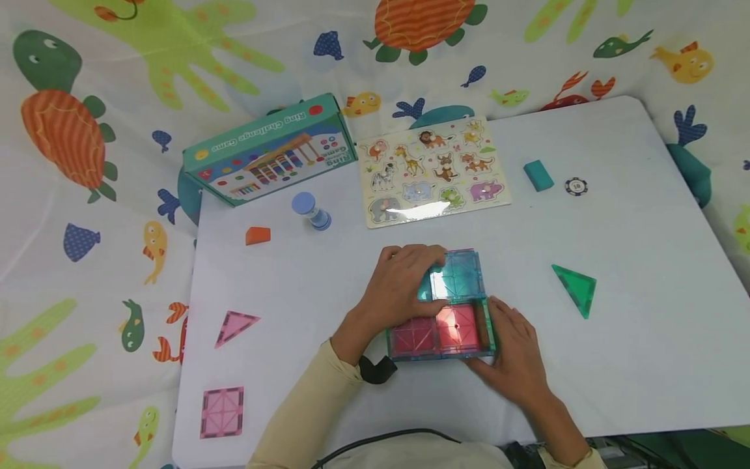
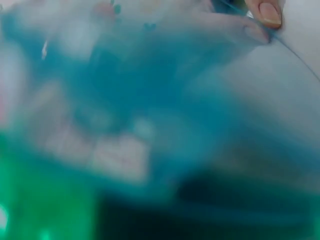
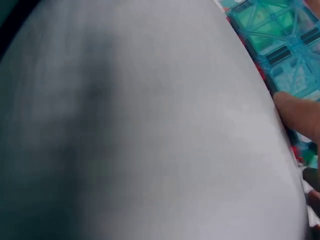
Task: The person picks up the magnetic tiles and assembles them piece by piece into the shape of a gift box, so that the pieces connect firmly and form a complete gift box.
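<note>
A low box of translucent magnetic tiles [image 1: 413,339], with pink tiles in its front part and blue square tiles [image 1: 458,277] over its back part, sits on the table before me. My left hand [image 1: 398,286] grips the blue tiles from the left, its thumb in front and its fingers over the back edge. With fingers along the right wall and thumb at the front edge, my right hand [image 1: 518,355] holds the box's front right corner. Blurred blue tiles [image 2: 150,90] fill the left wrist view. Fingertips [image 3: 295,112] touch the blue tiles' edge in the right wrist view.
Behind stand a Ring Challenge Game box [image 1: 269,153], a blue spool-shaped piece [image 1: 312,212] and an animal puzzle board [image 1: 433,172]. Left lie an orange block [image 1: 258,236], pink triangle [image 1: 234,326] and pink square [image 1: 222,412]; right, a teal block [image 1: 538,176], chip [image 1: 576,187] and green triangle [image 1: 577,290].
</note>
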A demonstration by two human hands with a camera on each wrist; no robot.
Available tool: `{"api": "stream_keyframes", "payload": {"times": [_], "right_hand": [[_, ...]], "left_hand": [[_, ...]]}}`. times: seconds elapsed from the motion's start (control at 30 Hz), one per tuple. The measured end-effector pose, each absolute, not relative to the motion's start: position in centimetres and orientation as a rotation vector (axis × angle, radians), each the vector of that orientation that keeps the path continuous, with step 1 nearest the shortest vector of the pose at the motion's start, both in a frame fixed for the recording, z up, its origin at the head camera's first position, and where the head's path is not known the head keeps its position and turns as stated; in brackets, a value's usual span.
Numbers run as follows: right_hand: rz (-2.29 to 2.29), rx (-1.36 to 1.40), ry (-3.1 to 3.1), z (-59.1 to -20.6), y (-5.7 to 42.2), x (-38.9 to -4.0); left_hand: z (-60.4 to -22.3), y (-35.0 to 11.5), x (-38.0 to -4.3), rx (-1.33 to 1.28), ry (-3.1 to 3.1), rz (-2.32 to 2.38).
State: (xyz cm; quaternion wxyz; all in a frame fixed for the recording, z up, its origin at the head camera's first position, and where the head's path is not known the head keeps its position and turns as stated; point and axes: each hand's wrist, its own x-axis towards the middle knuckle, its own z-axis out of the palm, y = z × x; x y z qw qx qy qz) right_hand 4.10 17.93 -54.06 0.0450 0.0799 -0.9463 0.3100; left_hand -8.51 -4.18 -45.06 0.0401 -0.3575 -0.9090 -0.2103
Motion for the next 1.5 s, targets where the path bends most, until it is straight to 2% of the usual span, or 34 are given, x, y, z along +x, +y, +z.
{"api": "stream_keyframes", "payload": {"times": [0.27, 0.9, 1.5], "right_hand": [[1.105, 0.298, -2.839, -53.81, 17.99, 3.25], [1.028, 0.262, -2.881, -53.79, 17.85, 3.19], [1.041, 0.271, -2.876, -53.58, 17.67, 3.16]], "left_hand": [[-45.29, -4.24, -8.61, -1.1, -2.756, -0.714], [-45.72, -4.24, -8.7, -1.08, -2.733, -0.852], [-45.39, -4.7, -8.51, -1.096, -2.8, -0.791]]}}
